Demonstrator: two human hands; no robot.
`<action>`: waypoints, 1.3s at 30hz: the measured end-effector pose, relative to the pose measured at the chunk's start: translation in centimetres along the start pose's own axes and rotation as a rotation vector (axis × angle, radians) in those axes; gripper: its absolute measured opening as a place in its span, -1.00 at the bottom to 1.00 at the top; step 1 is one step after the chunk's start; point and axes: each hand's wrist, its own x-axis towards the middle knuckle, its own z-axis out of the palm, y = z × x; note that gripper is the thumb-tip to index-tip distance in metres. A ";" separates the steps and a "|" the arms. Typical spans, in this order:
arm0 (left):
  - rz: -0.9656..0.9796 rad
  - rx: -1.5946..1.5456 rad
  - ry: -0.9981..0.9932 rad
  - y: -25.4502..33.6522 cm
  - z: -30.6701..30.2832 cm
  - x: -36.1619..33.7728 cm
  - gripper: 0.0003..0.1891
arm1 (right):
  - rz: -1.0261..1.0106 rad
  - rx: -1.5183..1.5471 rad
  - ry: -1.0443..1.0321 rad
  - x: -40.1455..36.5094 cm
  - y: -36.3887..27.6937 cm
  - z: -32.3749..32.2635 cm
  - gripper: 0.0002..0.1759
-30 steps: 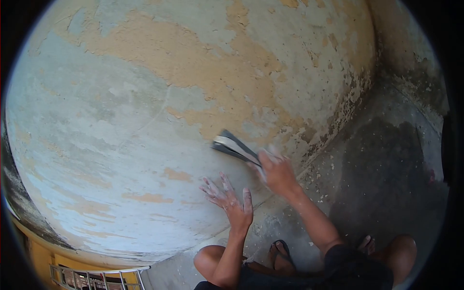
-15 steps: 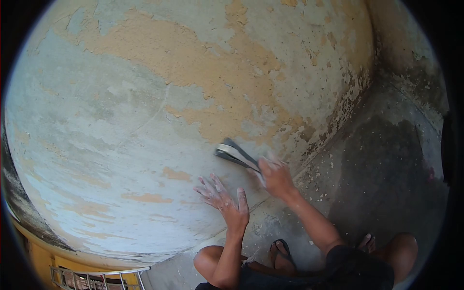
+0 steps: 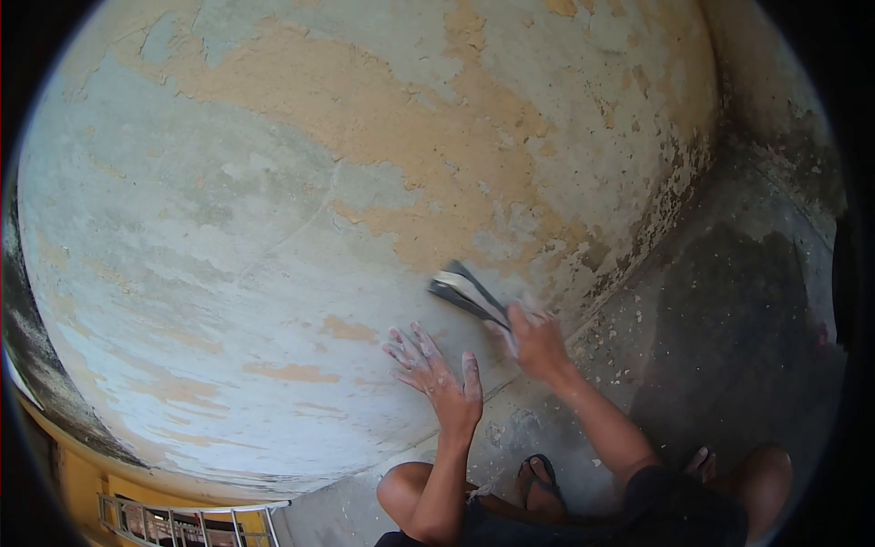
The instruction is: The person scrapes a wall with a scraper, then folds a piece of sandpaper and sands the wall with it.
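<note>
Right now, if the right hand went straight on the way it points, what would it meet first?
The right hand points up-left behind the scraper, whose blade seems to touch the wall. Straight on lies only more wall, probably the orange patch first.

The left grip [image 3: 447, 383] is seen dusted with pale powder, thickest on the fingers [image 3: 412, 351] and across the knuckles. The right grip [image 3: 540, 342] is marked with fainter smears of the same powder. The forearms behind both grips are left uncovered as far as the elbows. A dark, near-black garment [image 3: 679, 510] is worn over the lap, below the right grip, and the knees are left bare. A black thong sandal [image 3: 538, 474] is worn on the foot seen below and between the grips. Only the toes of the other foot [image 3: 700, 460] are shown, lower right of the right grip.
</note>
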 end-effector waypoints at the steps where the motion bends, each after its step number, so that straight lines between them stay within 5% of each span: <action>1: 0.003 -0.001 0.002 0.2 0.2 0.1 -0.10 | -0.002 -0.001 0.003 1.5 -1.3 -0.5 -0.69; 5: -0.003 0.034 0.022 -0.1 0.5 0.1 -0.06 | -0.058 0.046 0.069 3.2 -3.3 -0.9 -0.70; 11: -0.001 0.081 -0.021 -0.6 0.6 0.0 -0.04 | 0.024 -0.021 0.004 -2.6 3.2 -0.2 -0.69; 19: -0.003 0.076 0.016 -0.5 1.0 0.3 -0.04 | -0.021 0.024 0.038 2.5 -2.1 -0.4 -0.70; 26: 0.008 0.104 -0.051 -1.0 0.5 0.3 -0.04 | 0.057 -0.013 -0.002 -1.6 2.1 -0.2 -0.69; 35: -0.004 0.116 -0.017 -0.9 1.2 0.3 -0.01 | -0.043 0.049 0.078 4.0 -3.1 -1.8 -0.69; 39: -0.010 0.138 -0.060 -0.9 0.9 0.3 -0.01 | -0.020 -0.005 0.006 -0.3 0.9 -1.2 -0.69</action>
